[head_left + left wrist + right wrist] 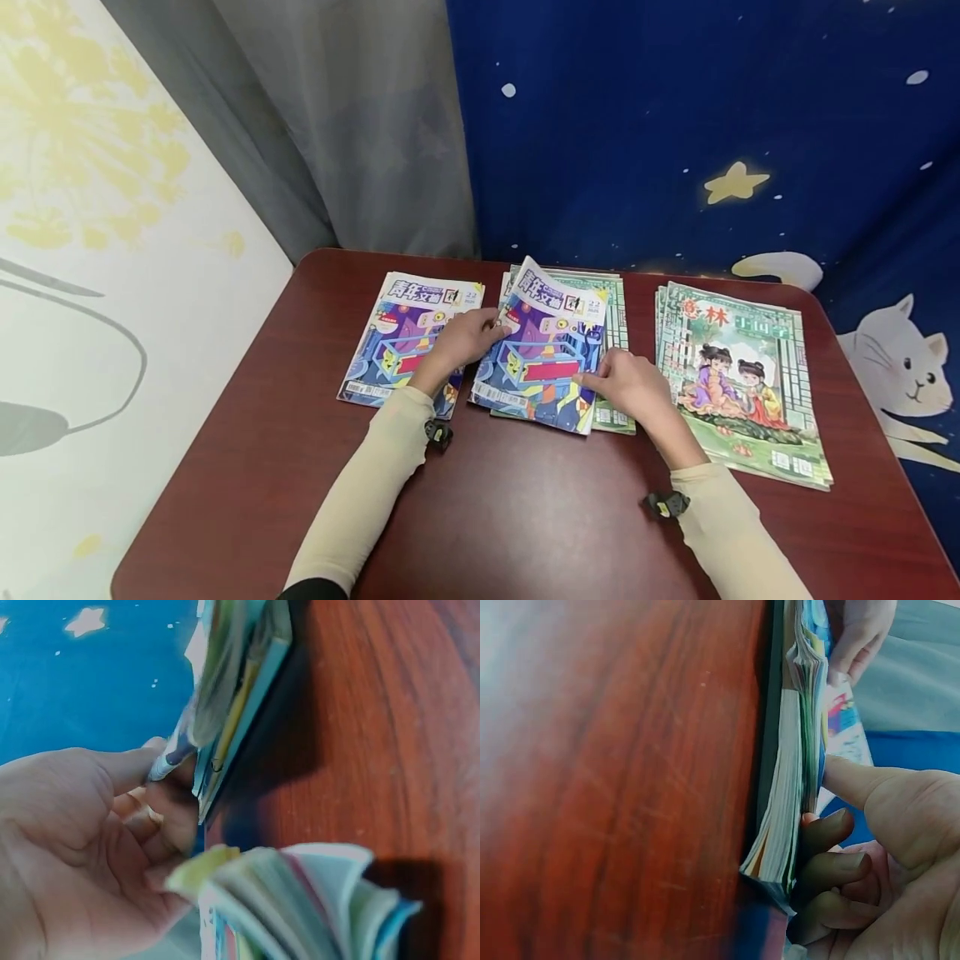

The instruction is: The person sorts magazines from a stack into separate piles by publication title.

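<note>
In the head view a purple-covered magazine (543, 372) lies tilted on top of a green magazine pile (617, 312) at the table's middle. My left hand (467, 335) pinches its left edge; in the left wrist view the thumb of the left hand (82, 825) lies on the cover, fingers curled at the edge. My right hand (632, 385) grips the lower right edge. Up close in the right wrist view, the right hand (907, 825) has its thumb on the cover and curled fingers beside the page edges (784, 787). The magazine's upper left corner is raised.
Left of the middle pile lies another purple magazine stack (375, 333), partly behind my left forearm. A green magazine stack (738, 392) with two cartoon children sits at the right. The brown table (525, 517) meets a blue star-patterned curtain (637, 125) and a grey curtain (382, 125).
</note>
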Tool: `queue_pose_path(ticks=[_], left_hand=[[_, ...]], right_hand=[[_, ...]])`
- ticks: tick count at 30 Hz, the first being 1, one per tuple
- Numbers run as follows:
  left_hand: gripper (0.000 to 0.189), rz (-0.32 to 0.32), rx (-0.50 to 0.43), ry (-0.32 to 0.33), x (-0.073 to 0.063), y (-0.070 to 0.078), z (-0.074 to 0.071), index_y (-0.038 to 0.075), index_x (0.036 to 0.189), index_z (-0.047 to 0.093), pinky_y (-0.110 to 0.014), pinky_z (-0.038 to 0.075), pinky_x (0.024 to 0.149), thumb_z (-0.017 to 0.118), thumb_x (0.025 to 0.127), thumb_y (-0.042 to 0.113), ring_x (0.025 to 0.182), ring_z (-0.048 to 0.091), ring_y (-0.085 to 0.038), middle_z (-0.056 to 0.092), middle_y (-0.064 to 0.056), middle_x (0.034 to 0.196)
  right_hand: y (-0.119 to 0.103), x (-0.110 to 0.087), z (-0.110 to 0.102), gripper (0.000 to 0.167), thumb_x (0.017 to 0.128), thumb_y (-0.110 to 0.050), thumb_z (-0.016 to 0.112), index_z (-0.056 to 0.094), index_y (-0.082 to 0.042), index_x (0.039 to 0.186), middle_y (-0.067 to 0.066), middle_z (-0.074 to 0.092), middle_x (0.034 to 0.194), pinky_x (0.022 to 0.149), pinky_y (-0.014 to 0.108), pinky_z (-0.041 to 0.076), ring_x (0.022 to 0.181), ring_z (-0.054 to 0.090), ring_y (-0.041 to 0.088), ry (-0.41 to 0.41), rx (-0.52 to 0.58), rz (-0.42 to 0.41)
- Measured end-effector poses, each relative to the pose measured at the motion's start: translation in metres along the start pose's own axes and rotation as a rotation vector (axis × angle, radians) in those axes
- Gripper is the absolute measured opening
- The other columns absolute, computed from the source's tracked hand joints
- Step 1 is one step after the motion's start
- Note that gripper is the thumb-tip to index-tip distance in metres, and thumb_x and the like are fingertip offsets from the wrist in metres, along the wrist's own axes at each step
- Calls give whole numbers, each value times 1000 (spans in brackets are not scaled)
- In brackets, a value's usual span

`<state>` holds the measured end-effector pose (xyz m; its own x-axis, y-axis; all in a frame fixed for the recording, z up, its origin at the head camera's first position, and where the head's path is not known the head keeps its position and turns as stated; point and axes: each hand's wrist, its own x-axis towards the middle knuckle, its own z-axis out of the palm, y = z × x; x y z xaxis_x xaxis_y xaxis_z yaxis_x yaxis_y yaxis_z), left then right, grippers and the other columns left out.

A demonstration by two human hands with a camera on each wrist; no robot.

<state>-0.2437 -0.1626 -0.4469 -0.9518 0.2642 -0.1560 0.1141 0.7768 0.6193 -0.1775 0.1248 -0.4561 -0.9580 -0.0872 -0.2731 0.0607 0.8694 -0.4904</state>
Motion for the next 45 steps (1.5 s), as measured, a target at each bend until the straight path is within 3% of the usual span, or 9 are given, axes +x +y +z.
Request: queue_pose_path(ticks=[7,12,16,20,24,30,37,40,45], left_hand=[[24,120,-361,-74,-9,-13,-8,18,113,65,-29,42,58,55,110,40,64,57,-18,64,-5,79],[28,189,-492,-96,-14,-23,-9,14,97,56,-29,34,47,56,110,38,53,42,-21,49,-12,68],[29,176,-579,-100,-16,-28,-8,13,100,57,-35,38,53,58,110,40,61,48,-25,53,-5,71],[29,107,-660,-104,-19,-28,-12,19,121,65,-34,48,61,59,108,44,69,61,-17,70,-1,85],[32,48,-661,-87,-26,-31,-24,16,121,65,-32,48,62,60,107,45,67,59,-13,70,-1,83],[32,37,-606,-55,-39,-39,-42,12,117,64,-31,53,65,60,108,43,69,61,-12,62,2,78],[37,-17,-500,14,-58,-67,-66,6,96,53,-31,44,60,61,108,39,62,51,-12,50,5,67],[42,-70,-378,43,-63,-80,-78,6,89,48,-31,38,58,60,108,41,61,47,-13,44,3,66],[38,-169,-180,73,-64,-89,-101,8,98,62,-33,51,65,59,107,45,71,62,-19,65,-8,83]], right_hand=[[3,-2,3,51,89,-61,78,61,-13,83,-1,53,63,52,33,35,59,47,18,59,44,14],[4,-6,7,58,85,-67,79,60,-12,84,-2,51,62,52,32,34,58,47,17,88,64,-2],[4,-9,8,52,90,-60,76,63,-10,96,2,66,76,55,32,39,65,56,18,112,101,-57],[-1,-9,12,41,94,-48,77,58,-12,86,1,62,70,53,31,36,60,52,18,190,171,-125],[-14,-6,19,40,94,-43,79,53,-14,84,0,55,67,52,31,34,58,49,18,246,222,-169],[-36,-6,24,41,93,-46,80,55,-16,81,-1,56,66,55,32,37,59,51,17,234,230,-182],[-79,-1,31,41,92,-48,80,57,-17,79,-2,54,61,55,33,40,54,54,17,188,165,-206],[-97,4,36,42,91,-52,80,57,-19,79,-3,56,64,53,33,40,58,53,16,163,129,-204],[-126,17,45,40,94,-52,77,58,-20,79,-2,59,68,50,32,39,59,55,17,116,69,-200]])
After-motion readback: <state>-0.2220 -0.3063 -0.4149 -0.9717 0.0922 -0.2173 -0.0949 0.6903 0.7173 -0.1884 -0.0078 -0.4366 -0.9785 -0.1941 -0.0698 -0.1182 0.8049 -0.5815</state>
